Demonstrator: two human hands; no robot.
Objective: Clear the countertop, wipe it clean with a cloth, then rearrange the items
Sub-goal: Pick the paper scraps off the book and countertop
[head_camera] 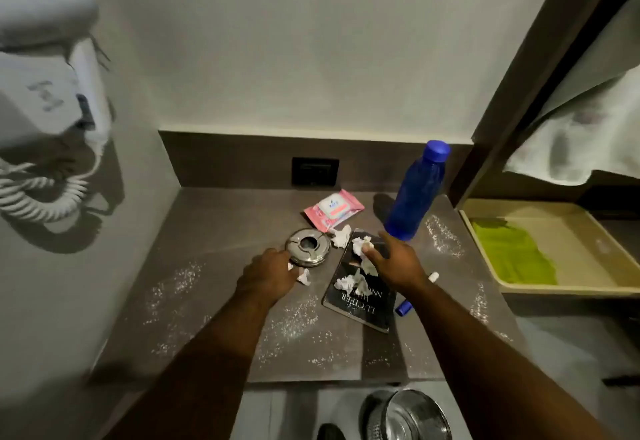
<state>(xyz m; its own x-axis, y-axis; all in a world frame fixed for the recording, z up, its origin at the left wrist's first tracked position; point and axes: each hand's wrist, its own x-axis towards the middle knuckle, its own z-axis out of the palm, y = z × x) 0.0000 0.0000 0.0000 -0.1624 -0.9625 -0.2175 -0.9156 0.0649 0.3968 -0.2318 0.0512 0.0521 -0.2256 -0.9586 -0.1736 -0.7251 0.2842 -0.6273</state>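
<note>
A dark countertop (214, 231) carries white powder patches and clutter. My left hand (268, 275) lies beside a round steel ashtray (307, 247), fingers closed over a crumpled tissue scrap (303, 277). My right hand (396, 261) hovers over a black book (360, 304) and pinches a crumpled tissue (361, 245) at the fingertips. More tissue wads (353, 283) lie on the book, and one tissue wad (341, 236) sits next to the ashtray. A blue bottle (417, 193) stands behind the book. A pink wipes pack (333, 210) lies near the back.
A blue and white marker (415, 296) lies right of the book. A beige tray (588, 287) holding a green cloth (512, 254) sits on the right. A wall hair dryer (48, 93) hangs left. A steel bin (412, 415) stands below the counter edge.
</note>
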